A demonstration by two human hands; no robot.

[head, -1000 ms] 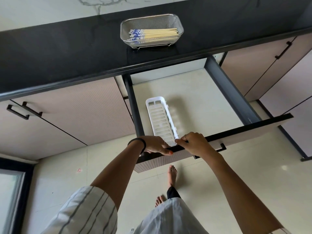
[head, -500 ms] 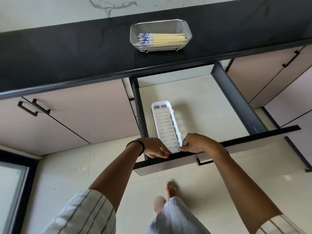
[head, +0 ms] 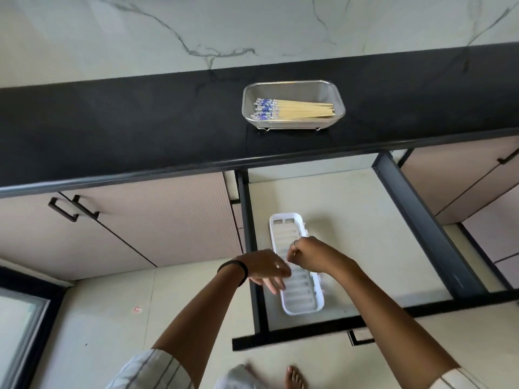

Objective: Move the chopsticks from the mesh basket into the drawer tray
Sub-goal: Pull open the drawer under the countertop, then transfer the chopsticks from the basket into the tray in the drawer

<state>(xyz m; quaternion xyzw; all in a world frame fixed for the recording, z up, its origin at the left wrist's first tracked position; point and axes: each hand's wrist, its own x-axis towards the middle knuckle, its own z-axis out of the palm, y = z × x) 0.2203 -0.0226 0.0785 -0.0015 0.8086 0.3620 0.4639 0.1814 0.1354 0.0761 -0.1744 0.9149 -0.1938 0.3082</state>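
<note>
A bundle of bamboo chopsticks with blue-patterned ends lies in a metal mesh basket on the black counter. Below it a drawer stands pulled out, holding a white slotted tray along its left side. My left hand hovers over the tray's left edge, fingers spread and blurred, holding nothing. My right hand is above the tray's middle with its fingers curled in; nothing shows in it. Both hands are well short of the basket.
The black counter runs across the view under a marble wall. Pink cabinet doors with black handles flank the drawer. The drawer's black front edge juts toward me, and my bare feet stand on the tiled floor below.
Both hands have let go of the drawer's front edge and risen over the tray. The camera has tilted up, showing more wall and counter.
</note>
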